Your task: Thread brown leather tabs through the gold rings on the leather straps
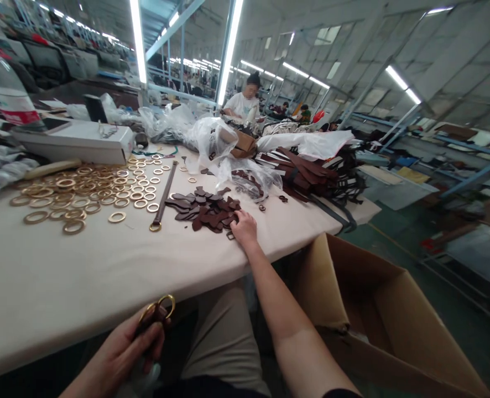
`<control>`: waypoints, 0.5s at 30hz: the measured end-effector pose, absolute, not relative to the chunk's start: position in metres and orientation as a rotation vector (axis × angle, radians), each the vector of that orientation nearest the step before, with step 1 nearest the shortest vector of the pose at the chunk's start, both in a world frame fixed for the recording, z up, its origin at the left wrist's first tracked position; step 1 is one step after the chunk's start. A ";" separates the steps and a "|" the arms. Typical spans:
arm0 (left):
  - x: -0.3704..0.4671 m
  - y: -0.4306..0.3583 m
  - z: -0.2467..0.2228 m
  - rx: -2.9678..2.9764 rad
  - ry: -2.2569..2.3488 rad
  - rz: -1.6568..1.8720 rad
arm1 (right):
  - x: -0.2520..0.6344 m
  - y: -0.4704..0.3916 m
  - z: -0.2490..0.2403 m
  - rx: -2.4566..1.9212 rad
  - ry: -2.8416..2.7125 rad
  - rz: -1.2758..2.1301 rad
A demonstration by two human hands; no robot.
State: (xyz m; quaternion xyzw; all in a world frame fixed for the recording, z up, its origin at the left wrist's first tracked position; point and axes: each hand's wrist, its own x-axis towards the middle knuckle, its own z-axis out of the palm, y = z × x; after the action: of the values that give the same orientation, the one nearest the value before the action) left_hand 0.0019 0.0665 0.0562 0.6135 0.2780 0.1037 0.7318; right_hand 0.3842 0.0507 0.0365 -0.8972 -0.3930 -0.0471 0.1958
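The left hand [139, 340] has its grip closed on shiny gold metal rings [166, 305] with dark-brown leather pieces [156, 314]; the right hand [244, 228] touches flat dark-brown leather cutouts [214, 213], its grip unclear.

The left hand [139, 342] holds brown leather pieces [157, 314] fitted with gold rings [167, 305], just off the near edge of the worktop [104, 265]. The right hand [245, 228] touches the right side of a pile of dark brown leather pieces [212, 210]. A brown strap [166, 193] lies left of the pile; loose gold-coloured rings [91, 190] cover the area farther left. An open cardboard box [332, 287] stands right of the right arm, beside the worktop.
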 end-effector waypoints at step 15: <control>-0.030 0.059 0.035 1.203 0.924 0.387 | 0.406 0.058 0.092 -2.702 -1.653 -0.002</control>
State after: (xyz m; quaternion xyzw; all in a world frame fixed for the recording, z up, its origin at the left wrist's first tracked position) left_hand -0.0299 0.0591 0.0352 0.5420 0.4164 0.1745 0.7088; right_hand 0.4057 0.0583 0.0916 -0.8529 -0.5219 -0.0006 -0.0128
